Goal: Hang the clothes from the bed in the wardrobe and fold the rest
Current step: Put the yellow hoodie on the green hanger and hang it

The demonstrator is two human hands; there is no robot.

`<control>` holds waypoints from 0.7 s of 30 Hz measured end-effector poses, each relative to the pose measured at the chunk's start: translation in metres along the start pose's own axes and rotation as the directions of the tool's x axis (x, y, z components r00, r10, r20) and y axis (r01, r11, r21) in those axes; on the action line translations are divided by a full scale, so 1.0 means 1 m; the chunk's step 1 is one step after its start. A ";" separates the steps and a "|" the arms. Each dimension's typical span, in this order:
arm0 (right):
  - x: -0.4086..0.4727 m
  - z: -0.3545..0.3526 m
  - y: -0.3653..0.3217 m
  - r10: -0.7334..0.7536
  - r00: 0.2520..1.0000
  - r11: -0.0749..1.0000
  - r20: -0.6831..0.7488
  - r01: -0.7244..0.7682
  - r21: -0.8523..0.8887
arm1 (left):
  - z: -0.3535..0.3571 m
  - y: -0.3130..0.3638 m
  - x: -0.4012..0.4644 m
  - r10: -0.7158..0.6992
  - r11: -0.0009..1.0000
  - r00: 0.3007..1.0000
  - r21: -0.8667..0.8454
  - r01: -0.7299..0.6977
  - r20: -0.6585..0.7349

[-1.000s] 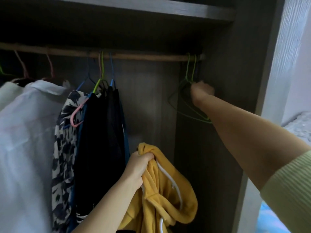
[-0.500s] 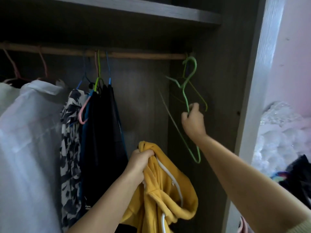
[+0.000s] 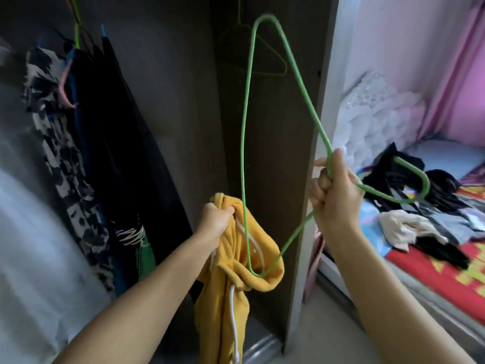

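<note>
Person stands at the open wardrobe (image 3: 278, 158), both bare forearms reaching forward.

Left hand (image 3: 215, 221): fingers clenched round a bunched fold of a yellow garment (image 3: 231, 290), held low in front of the wardrobe's dark side panel. Garment hangs down from the fist; white drawstring (image 3: 232, 306) trails along it.

Right hand (image 3: 334, 191): fingers curled tight round the neck of a green wire hanger (image 3: 245, 143), thumb up along the wire. Hanger is off the rail and turned on end: one shoulder corner points up, the other dips into the open fold of the yellow garment, touching the cloth. Hook sticks out to the right of the fist, over the bed.

Inside the wardrobe, left side: a black garment (image 3: 115, 143) on a hanger, a black-and-white patterned garment (image 3: 52, 143) beside it, a white garment (image 3: 29, 245) at the far left, blurred. A pink hanger end (image 3: 64, 90) shows between them. At the back right, a second green hanger (image 3: 262, 56) hangs bare, dim.

Right of the wardrobe: bed (image 3: 430, 274) with red-and-yellow patterned cover. On it, a loose heap of clothes (image 3: 420, 206), black, grey and cream pieces, overlapping. White lacy fabric (image 3: 372, 114) stands against the pink wall (image 3: 409, 43) behind the bed.
</note>
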State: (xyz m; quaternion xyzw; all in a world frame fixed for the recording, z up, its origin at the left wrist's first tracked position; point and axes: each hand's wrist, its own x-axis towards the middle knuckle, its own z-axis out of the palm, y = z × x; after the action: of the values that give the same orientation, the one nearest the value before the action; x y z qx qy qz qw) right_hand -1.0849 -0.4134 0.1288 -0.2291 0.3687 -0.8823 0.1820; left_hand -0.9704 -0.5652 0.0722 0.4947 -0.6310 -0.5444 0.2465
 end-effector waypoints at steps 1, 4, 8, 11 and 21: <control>-0.012 0.000 0.000 -0.017 0.999 0.998 -0.027 0.018 0.058 | 0.003 -0.001 -0.005 -0.019 1.000 1.000 -0.024 0.019 0.010; -0.036 -0.004 0.009 -0.070 0.996 0.991 -0.053 0.076 0.109 | 0.003 0.006 -0.017 -0.084 0.996 0.992 -0.031 0.087 0.094; -0.050 -0.036 0.037 -0.003 0.997 0.997 0.081 0.009 -0.081 | -0.019 0.025 -0.013 -0.119 0.974 0.978 -0.171 0.149 0.174; -0.059 -0.070 0.043 0.185 0.955 0.883 0.231 -0.058 -0.465 | -0.032 0.034 0.005 -0.132 0.944 0.987 -0.292 0.154 0.094; -0.061 -0.094 -0.043 0.587 0.766 0.081 0.261 0.265 -0.961 | 0.006 -0.036 0.034 -0.362 0.854 0.931 -0.380 0.355 0.054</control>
State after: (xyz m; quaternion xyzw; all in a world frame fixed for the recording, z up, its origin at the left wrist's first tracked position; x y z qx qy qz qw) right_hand -1.0915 -0.3017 0.0856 -0.5101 0.8022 -0.2432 0.1928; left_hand -0.9763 -0.5899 0.0296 0.5507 -0.4068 -0.6886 0.2387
